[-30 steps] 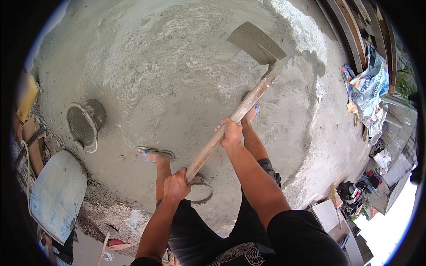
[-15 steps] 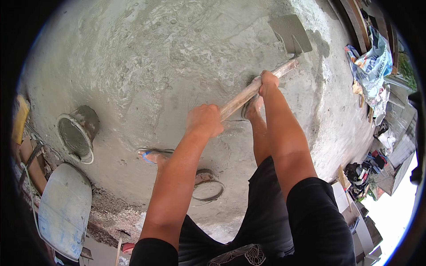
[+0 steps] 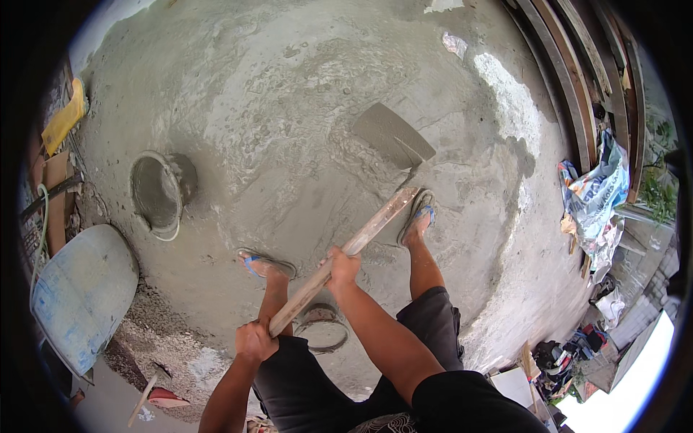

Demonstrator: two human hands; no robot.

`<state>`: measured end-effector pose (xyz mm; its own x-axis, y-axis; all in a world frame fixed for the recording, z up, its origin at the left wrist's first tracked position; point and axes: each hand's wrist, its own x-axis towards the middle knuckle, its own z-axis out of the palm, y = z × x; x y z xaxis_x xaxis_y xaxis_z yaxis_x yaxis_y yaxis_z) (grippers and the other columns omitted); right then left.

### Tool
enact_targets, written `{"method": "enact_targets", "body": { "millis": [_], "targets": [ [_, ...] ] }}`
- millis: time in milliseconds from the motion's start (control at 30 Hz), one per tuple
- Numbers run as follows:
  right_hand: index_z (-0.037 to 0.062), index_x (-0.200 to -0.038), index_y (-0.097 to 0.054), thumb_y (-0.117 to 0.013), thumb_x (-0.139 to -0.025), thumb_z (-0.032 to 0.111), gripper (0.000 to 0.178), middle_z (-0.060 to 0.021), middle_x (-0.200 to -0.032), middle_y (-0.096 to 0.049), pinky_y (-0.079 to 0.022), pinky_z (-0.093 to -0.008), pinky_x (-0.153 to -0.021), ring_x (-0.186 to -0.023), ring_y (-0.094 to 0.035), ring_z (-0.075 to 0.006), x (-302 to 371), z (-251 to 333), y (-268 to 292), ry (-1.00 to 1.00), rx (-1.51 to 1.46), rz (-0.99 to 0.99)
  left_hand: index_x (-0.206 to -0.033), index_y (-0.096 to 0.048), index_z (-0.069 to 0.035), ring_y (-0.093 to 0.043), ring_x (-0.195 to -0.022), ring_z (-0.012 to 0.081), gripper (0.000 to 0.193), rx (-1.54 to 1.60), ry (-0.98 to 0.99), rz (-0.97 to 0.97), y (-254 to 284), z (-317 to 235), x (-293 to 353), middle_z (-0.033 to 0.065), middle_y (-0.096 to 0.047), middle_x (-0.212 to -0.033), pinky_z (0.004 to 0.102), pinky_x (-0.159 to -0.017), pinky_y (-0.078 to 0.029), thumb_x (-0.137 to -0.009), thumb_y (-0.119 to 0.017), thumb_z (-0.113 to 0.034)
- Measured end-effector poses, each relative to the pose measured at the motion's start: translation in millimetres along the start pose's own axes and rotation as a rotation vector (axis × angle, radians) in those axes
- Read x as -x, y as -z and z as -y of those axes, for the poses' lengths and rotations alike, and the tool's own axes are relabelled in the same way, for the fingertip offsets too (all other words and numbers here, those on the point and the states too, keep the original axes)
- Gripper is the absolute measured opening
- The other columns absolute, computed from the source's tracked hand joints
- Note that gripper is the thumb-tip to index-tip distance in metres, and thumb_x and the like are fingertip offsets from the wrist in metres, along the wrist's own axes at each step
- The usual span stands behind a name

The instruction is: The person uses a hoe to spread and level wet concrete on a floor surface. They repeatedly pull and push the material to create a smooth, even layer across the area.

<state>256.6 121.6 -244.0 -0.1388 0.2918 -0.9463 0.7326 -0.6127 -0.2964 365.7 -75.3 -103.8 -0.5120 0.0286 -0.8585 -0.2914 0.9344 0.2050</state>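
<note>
Left hand [image 3: 257, 340] grasps the long, pale wooden-handled hoe [image 3: 377, 222] near its butt, right hand [image 3: 343, 265] wraps mid-shaft — spacing likely for leverage — with the broad, grey metal blade [image 3: 393, 136] at the wet, grey mortar [image 3: 281, 137] ahead.

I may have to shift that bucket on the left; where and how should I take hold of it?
Probably by its pale handle, hooked from your side: the thin loop appears folded down along the near-right outside of the bucket, leaving the round mouth uncovered, and the bucket looks upright.
</note>
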Motion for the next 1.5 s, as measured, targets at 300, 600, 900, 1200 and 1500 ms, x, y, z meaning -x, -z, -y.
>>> {"method": "enact_targets", "body": {
  "millis": [300, 600, 900, 1200, 1500],
  "targets": [
    [-0.0058, -0.109, -0.039, -0.060, -0.083, 0.004, 0.035, -0.0166, -0.087, -0.049, -0.055, -0.0441, -0.054, -0.062, -0.058, -0.0275, -189.1, 241.8, -128.2, 0.516, 0.181, 0.085, -0.100, -0.068, -0.004, -0.070, -0.086, 0.0354, 0.022, 0.242, -0.107, -0.204, 81.5, -146.8, -264.6, 0.0184, -0.071, -0.092, 0.0417, -0.075, -0.056, -0.079, -0.064, -0.009],
    [-0.0088, -0.125, -0.040, -0.069, -0.083, 0.023, 0.060, -0.0335, -0.120, -0.056, -0.054, -0.0463, -0.086, -0.105, -0.063, -0.0423, -207.0, 138.8, -86.4, 0.511, 0.740, -0.143, -0.103, -0.067, -0.003, -0.069, -0.092, 0.0336, 0.029, 0.406, -0.008, 0.062, -16.2, -111.1, -217.1, 0.0183, -0.071, -0.094, 0.0416, -0.082, -0.055, -0.075, -0.067, -0.012],
    [-0.0015, -0.084, -0.052, -0.062, -0.080, 0.004, 0.012, -0.0127, -0.071, -0.053, -0.050, -0.0426, -0.048, -0.056, -0.057, -0.0262, -78.6, 63.8, 8.6, 0.084, 0.559, 0.064, -0.086, -0.060, -0.004, -0.068, -0.070, 0.0400, 0.027, 0.564, 0.139, -0.141, -137.2, -130.1, -46.9, 0.0198, -0.068, -0.075, 0.0493, -0.065, -0.055, -0.066, -0.073, -0.017],
    [-0.0021, -0.112, -0.036, -0.060, -0.081, -0.003, 0.039, -0.0165, -0.088, -0.054, -0.056, -0.0402, -0.055, -0.063, -0.061, -0.0265, -138.3, 192.8, -145.5, 0.597, 0.521, 0.418, -0.096, -0.063, -0.002, -0.070, -0.080, 0.0377, 0.028, 0.580, 0.027, -0.330, 18.5, -132.1, -212.4, 0.0204, -0.070, -0.084, 0.0454, -0.073, -0.057, -0.072, -0.072, -0.013],
    [-0.0201, -0.117, -0.044, -0.063, -0.085, 0.011, 0.049, -0.0234, -0.086, -0.063, -0.056, -0.0419, -0.051, -0.059, -0.067, -0.0304, -208.6, 204.1, -236.6, 0.689, 1.098, -0.048, -0.105, -0.068, -0.005, -0.067, -0.102, 0.0349, 0.031, 0.796, 0.077, -0.090, 55.6, -144.6, -299.9, 0.0196, -0.070, -0.103, 0.0418, -0.088, -0.053, -0.075, -0.066, -0.011]
  ]
}}
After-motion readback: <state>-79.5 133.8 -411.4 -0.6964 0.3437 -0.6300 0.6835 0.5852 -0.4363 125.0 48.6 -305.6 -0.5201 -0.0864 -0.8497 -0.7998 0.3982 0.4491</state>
